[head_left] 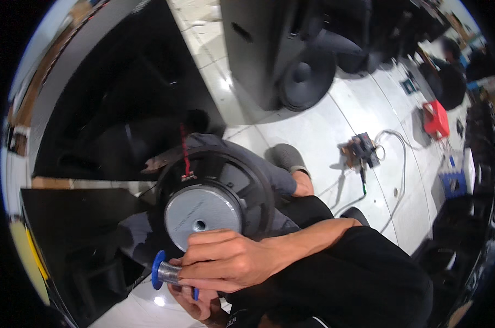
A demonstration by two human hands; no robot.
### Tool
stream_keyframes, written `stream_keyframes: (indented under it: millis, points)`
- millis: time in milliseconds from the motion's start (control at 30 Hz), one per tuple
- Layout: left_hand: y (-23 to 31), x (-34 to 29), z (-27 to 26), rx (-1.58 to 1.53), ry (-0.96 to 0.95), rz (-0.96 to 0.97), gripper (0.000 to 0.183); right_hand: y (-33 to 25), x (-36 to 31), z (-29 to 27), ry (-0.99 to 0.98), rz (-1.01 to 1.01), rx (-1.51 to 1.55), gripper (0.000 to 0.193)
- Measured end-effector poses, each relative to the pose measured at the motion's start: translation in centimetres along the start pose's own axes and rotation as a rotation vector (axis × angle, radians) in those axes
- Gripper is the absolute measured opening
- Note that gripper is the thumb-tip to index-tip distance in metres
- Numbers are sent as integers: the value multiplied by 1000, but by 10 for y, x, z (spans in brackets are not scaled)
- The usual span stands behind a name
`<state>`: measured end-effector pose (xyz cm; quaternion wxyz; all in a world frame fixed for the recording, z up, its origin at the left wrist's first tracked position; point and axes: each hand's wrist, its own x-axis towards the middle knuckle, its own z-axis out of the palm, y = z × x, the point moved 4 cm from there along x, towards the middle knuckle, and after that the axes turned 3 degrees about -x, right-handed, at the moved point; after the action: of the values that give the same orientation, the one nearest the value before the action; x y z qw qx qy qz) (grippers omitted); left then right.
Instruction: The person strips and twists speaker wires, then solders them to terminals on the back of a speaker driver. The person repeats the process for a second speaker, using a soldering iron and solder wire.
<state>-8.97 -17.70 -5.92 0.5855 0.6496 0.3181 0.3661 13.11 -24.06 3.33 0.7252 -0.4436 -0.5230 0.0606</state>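
Observation:
A spool of solder wire point(170, 272) with blue flanges and silvery wire is between my hands. My right hand point(220, 259) reaches across from the right, its fingers closed over the spool's near side. Beneath it, my left hand point(201, 303) is curled against the spool's underside, mostly hidden by the right. Just beyond them, a large loudspeaker driver point(257, 191) rests on my lap, its round grey magnet point(195, 205) facing up with a hole in the middle. A red wire point(185, 147) runs to a terminal on the driver's frame.
Black speaker cabinets point(132, 93) stand at the left, with another cabinet point(247, 54) and a loose speaker cone point(306, 79) farther off. On the tiled floor lie a small device with cables point(362, 150), a red plastic stand point(435, 119) and a blue container point(454, 185). Another person point(450, 52) is at far right.

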Motion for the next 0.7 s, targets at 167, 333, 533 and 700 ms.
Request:
stream_keyframes:
  millis: [167, 333, 533, 700]
  points:
    - [18, 48, 12, -502, -65, -172, 71, 11, -2, -19, 65, 268, 154, 14]
    - [19, 64, 30, -405, -107, -332, 69, 9, -9, -75, -138, 250, -204, 30]
    - [39, 91, 26, -318, 35, -244, 56, 21, -174, -336, 5, 578, -1447, 37]
    - [49, 121, 8, -415, 139, -209, 55, -38, -382, -426, -769, 1045, -1741, 74]
